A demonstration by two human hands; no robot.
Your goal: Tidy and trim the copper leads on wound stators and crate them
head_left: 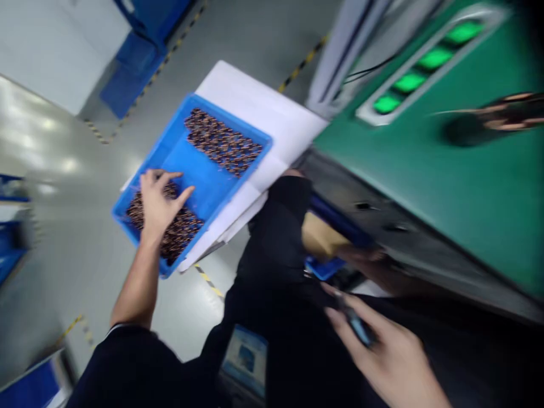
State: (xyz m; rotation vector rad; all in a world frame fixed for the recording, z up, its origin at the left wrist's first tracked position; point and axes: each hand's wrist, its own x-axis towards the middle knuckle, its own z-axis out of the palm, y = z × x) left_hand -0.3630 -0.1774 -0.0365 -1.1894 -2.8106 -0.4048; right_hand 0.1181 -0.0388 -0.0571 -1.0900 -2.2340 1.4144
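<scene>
My left hand [159, 204] is over the near end of a blue plastic tray [204, 181], its fingers spread above a heap of small dark and copper-coloured parts [182, 235]. Nothing shows between those fingers. At the tray's far end lies a second group of the same small parts [225, 144], laid more evenly. Low on the right, my right hand [382, 345] is closed around a slim hand tool [357, 323] with a dark and light-blue handle. Motion blur hides the exact kind of tool.
The tray rests on a white board [263, 119]. To the right stands a green work surface [425, 170] with a strip of lit green buttons [429, 62] and a blurred dark and copper-coloured bundle [505, 113]. Under its edge is a blue bin [325, 266]. My legs are between.
</scene>
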